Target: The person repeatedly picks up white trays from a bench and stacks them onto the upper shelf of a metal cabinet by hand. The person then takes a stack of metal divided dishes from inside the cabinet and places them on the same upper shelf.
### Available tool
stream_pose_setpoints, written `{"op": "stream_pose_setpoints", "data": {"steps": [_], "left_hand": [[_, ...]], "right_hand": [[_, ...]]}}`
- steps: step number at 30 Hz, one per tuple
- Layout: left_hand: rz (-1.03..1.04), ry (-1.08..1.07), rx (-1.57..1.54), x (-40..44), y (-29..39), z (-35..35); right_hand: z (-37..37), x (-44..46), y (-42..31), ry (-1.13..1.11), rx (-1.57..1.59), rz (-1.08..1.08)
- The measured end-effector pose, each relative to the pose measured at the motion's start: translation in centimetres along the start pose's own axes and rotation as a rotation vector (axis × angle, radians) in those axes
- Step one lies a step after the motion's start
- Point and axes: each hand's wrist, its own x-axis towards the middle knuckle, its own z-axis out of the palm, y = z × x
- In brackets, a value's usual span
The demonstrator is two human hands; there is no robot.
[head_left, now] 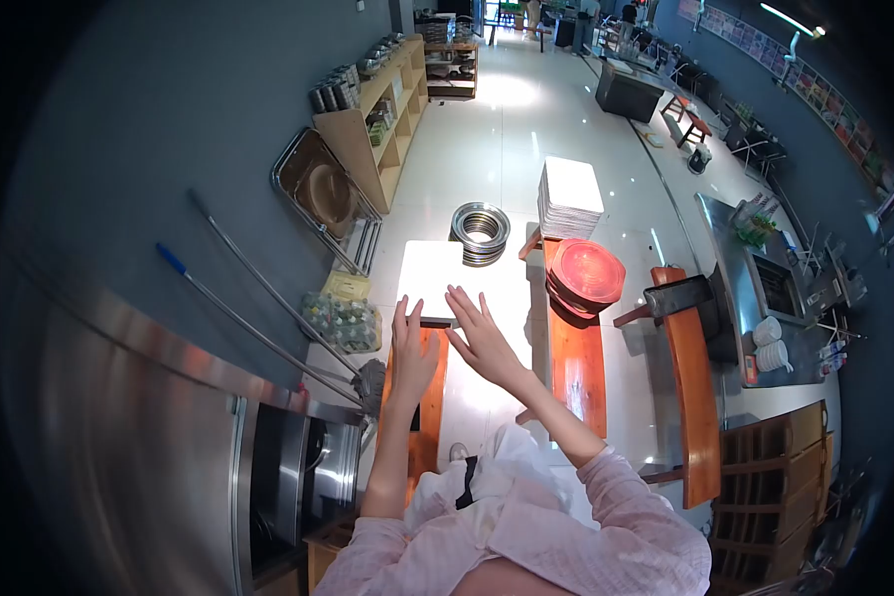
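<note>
My left hand (414,350) is open, its fingers stretched forward at the near left of a white rectangular tray or board (431,270). My right hand (483,341) is also open, fingers spread, by the near right corner of the same white piece. Whether either hand touches it I cannot tell. The white piece lies at the far end of an orange wooden bench (429,397). Just beyond its right side stands a stack of shiny metal rings (497,219).
To the right, a second wooden bench (578,382) bears a stack of red dishes (588,270) and a tall stack of white trays (570,189). A third bench (693,397) stands farther right. On the left are a mop (370,385), bagged bottles (343,323) and a steel cabinet (159,427).
</note>
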Motion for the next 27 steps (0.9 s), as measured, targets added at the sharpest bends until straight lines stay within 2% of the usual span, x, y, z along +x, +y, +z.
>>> {"op": "stream_pose_setpoints", "data": {"steps": [3,7,13,17,21,27], "left_hand": [[-0.045,-0.011,-0.007,3.8,-0.6,1.9],[-0.003,0.035,0.001,8.7,-3.4,4.8],[-0.221,0.037,-0.02,14.7,-6.5,9.7],[-0.269,0.088,0.005,18.0,-8.2,12.3],[-0.394,0.144,-0.04,19.4,-9.2,14.2],[-0.471,0.136,0.064,17.9,-14.9,16.5]], "right_hand": [[0.9,2.4,3.9,0.004,0.075,0.046],[0.5,6.1,9.1,-0.027,0.073,0.048],[0.6,12.9,19.4,-0.033,0.169,0.055],[1.0,16.5,24.5,-0.091,0.229,0.063],[4.3,18.9,28.4,-0.188,0.29,0.059],[9.1,21.0,31.5,-0.333,0.331,0.081]]}}
